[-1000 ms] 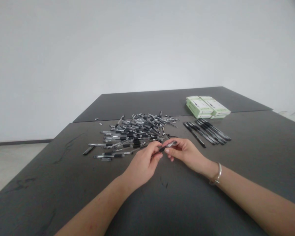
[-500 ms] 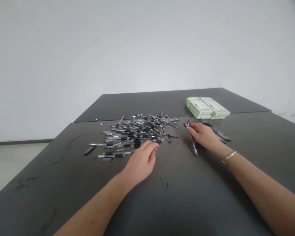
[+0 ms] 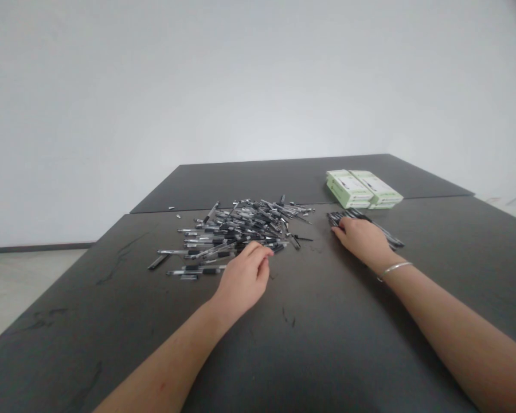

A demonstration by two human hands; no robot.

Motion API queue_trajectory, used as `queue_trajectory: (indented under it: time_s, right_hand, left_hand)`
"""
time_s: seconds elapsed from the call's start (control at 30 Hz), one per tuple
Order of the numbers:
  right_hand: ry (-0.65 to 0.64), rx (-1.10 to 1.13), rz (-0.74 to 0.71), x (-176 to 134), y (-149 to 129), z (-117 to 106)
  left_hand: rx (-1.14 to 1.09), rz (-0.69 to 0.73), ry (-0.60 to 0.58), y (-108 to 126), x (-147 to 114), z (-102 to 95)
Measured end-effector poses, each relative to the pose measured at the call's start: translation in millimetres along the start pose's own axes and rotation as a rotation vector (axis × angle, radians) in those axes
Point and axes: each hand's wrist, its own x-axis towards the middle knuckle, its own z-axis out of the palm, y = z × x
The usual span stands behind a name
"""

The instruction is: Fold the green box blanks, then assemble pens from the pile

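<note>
A loose heap of pens [image 3: 245,221] with clear barrels and black grips lies across the middle of the dark table. At its near edge is my left hand [image 3: 246,274], fingers curled together and turned to the right; whatever they may hold is hidden. Over on the right, a small row of pens [image 3: 384,230] lies side by side, slanting toward me. My right hand [image 3: 361,238] rests low over the left side of that row, thumb and fingers closed around pens whose tips [image 3: 333,218] stick out past the fingers. Their near ends are covered by the hand.
Behind the row stand light green and white boxes [image 3: 363,189], stacked in two columns. Small loose bits [image 3: 178,216] lie left of the heap. Dark smears mark the tabletop [image 3: 124,321], and a seam crosses it behind the heap. A pale wall [image 3: 258,80] rises beyond.
My right hand has moved slightly right and down, bringing the pens it held upright-slanted against the row on the table. My left hand has shifted only slightly left.
</note>
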Motion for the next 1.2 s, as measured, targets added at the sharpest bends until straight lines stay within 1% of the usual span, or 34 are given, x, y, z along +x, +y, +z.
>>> queue_trajectory:
  time_s: [0.13,0.27,0.33,0.4,0.53,0.63,0.77,0.9,1.03,1.13,1.2]
  right_hand:
    - [0.026,-0.01,0.001,-2,2,-1]
    - [0.096,-0.004,-0.031,-8,-3,-8]
    - [0.134,0.045,-0.087,-10,-10,-15]
    - [0.138,0.126,-0.178,-10,-22,-24]
    - [0.079,0.276,-0.382,-3,-50,-37]
    - [0.05,0.34,-0.451,8,-71,-40]
    - [0.008,0.35,-0.45,21,-93,-36]
    - [-0.023,0.337,-0.445,28,-108,-29]
    - [-0.031,0.303,-0.412,31,-116,-25]
    - [-0.039,0.281,-0.4,31,-118,-25]
    - [-0.042,0.273,-0.399,31,-119,-25]
  left_hand:
    - [0.104,-0.067,-0.048,-2,1,-2.0]
    - [0.196,-0.098,-0.099,-8,1,-0.8]
    - [0.219,-0.099,-0.113,-10,1,0.5]
    - [0.23,-0.098,-0.125,-12,1,1.7]
    - [0.235,-0.112,-0.14,-13,1,2.7]
    - [0.233,-0.104,-0.131,-13,1,2.3]
    - [0.247,-0.063,-0.094,-13,1,0.8]
    - [0.265,-0.045,-0.055,-12,1,-1.4]
    - [0.261,-0.033,-0.025,-10,1,-3.2]
    - [0.253,-0.009,-0.034,-9,2,-3.3]
    - [0.25,-0.018,-0.039,-9,3,-3.2]
